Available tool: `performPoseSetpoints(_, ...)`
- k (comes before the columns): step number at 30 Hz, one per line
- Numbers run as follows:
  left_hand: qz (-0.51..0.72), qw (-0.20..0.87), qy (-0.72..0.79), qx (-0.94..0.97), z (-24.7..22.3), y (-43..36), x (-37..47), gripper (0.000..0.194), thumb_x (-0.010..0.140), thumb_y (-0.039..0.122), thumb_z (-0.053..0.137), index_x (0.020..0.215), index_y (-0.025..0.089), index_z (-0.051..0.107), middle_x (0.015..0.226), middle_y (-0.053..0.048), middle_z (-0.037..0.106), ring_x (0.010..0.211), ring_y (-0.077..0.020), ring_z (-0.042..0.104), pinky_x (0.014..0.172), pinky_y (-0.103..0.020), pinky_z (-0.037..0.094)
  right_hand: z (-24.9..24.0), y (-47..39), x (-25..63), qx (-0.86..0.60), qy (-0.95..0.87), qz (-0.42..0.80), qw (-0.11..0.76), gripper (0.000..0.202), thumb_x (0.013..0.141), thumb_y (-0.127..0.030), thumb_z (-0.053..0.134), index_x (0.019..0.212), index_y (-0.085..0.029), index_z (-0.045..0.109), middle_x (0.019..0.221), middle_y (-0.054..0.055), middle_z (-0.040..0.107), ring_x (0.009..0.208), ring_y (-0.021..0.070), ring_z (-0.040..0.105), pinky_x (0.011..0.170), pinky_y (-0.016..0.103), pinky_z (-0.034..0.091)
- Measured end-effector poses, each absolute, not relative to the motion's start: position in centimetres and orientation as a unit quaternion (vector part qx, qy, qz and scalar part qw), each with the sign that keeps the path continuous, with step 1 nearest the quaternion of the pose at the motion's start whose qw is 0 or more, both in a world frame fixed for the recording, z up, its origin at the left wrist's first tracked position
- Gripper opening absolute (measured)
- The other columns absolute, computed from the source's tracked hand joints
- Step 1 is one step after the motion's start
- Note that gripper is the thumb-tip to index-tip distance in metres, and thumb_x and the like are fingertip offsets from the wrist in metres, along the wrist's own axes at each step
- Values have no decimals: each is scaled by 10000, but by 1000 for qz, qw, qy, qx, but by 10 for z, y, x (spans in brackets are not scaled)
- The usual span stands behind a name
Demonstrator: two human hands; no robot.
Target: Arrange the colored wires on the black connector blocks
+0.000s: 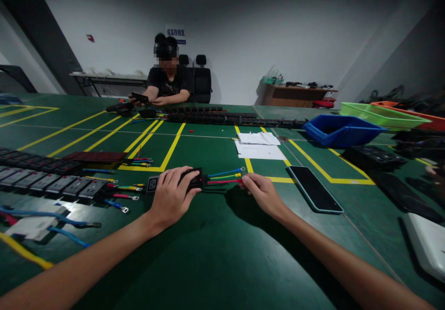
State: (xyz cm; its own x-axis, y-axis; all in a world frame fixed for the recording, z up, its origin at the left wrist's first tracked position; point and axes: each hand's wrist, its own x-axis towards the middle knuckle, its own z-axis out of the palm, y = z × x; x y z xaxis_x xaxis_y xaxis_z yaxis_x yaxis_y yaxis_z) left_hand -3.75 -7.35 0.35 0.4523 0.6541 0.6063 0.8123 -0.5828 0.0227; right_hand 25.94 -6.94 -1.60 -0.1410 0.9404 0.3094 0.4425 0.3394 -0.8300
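Observation:
My left hand (174, 194) is wrapped over a black socket module (194, 179) just left of the middle of the view. Blue, yellow-green and red wires (222, 176) with ring terminals stretch to the right from its end. At the tip of the red wire, my right hand (259, 189) pinches with thumb and forefinger; the other two wire ends lie close by its fingertips. A phone (314, 189) with a pale green edge lies to the right of my right hand. White sheets of paper (260, 150) are beyond the hands.
Rows of socket strips (66, 183) with wire ends lie at the left, near a white block (38, 224). Across the green table (215, 263) a person (170, 78) holds a dark object. Blue (340, 130) and green bins (382, 115) stand at the right; a white device (427, 245) lies nearer.

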Motion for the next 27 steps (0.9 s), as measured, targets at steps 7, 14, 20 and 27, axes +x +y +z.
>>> performPoseSetpoints(7,-295,139,-432,-841,3,-74,-38,375,1011,355,543,1355,207,558,1314,-135,627,1187,-314,580,1000,-499,440,-8,-61,267,-437,-666,448,406,572,906,-721,545,807,-174,679,770,59,680,609,143,541,553,263,430)
performPoseSetpoints(14,-282,142,-429,-846,2,-74,-38,386,1004,337,567,1365,200,547,1314,-136,623,1185,-312,576,991,-500,450,-7,-60,272,-421,-659,480,397,541,878,-704,607,803,-174,685,783,65,688,645,153,567,559,259,424)
performPoseSetpoints(20,-274,140,-451,-838,3,-73,-38,384,1001,356,569,1355,208,569,1319,-132,630,1194,-320,579,997,-511,448,-13,-66,263,-490,-683,378,389,563,961,-633,479,642,-186,604,587,9,548,548,140,493,540,272,354)
performPoseSetpoints(27,-256,129,-448,-847,3,-73,-38,390,1000,352,579,1363,210,570,1328,-125,623,1203,-313,571,1002,-507,444,-18,-68,260,-568,-708,185,377,528,999,-561,445,627,-199,541,559,-16,461,547,145,455,562,294,248)
